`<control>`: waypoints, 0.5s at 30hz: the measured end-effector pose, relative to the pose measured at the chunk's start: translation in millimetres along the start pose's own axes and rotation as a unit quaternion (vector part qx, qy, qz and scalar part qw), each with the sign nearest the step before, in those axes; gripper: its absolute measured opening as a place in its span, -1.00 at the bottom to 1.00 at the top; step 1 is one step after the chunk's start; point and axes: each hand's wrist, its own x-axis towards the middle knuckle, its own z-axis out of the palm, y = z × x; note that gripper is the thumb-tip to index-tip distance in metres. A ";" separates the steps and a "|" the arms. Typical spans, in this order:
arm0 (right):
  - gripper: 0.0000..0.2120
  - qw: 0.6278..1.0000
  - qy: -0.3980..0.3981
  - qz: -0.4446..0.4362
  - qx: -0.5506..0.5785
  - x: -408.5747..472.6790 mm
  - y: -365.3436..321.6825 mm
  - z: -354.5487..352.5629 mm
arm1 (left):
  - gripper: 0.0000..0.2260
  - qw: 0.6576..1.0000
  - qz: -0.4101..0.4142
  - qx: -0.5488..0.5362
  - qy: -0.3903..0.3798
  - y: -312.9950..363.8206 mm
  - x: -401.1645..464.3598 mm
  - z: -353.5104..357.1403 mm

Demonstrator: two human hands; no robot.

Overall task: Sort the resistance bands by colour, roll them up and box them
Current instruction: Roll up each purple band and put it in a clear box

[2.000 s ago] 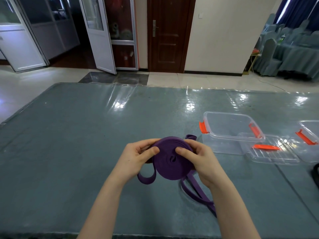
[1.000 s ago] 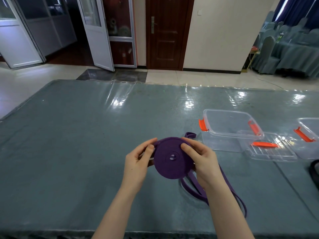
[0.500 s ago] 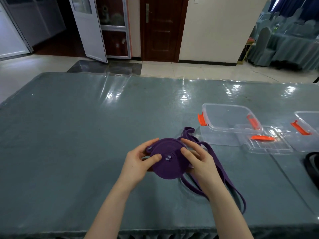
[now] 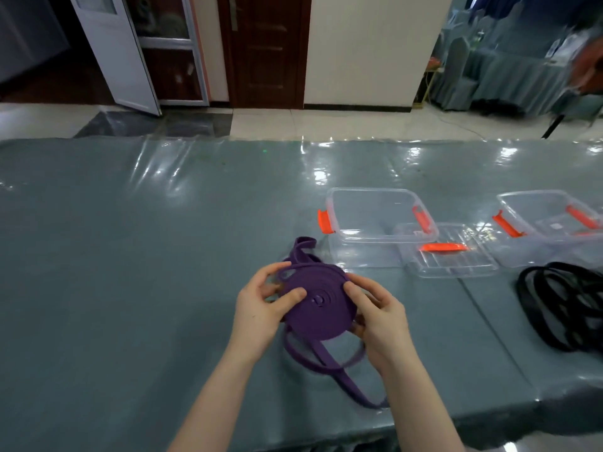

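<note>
Left hand (image 4: pixel 261 308) and right hand (image 4: pixel 380 316) both grip one purple band (image 4: pixel 315 305), coiled, above the counter (image 4: pixel 130 256). Two clear boxes (image 4: pixel 378 220), one lid (image 4: pixel 450 256), one black band pile (image 4: pixel 564 308) lie right.

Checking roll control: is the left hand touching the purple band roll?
Touching. The head view shows the left hand with its thumb pressed on the face of the purple band roll, fingers curled around its edge.

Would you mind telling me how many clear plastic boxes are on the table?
2: one box beyond the purple band, another at the right edge. More may lie out of frame.
</note>
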 end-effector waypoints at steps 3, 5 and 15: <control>-0.81 1.000 -0.021 0.000 0.019 19.9 -14.8 -36.0 | -0.70 1.000 0.002 -0.004 0.024 -9.0 10.3 44.3; -0.75 0.998 -0.053 -0.005 0.026 33.2 -25.0 -61.4 | -0.73 0.999 -0.001 -0.017 0.048 -15.4 18.7 72.6; -0.61 0.999 -0.041 -0.024 -0.005 108.2 -56.9 -116.7 | -0.78 0.993 -0.016 -0.034 0.109 -30.7 74.4 168.6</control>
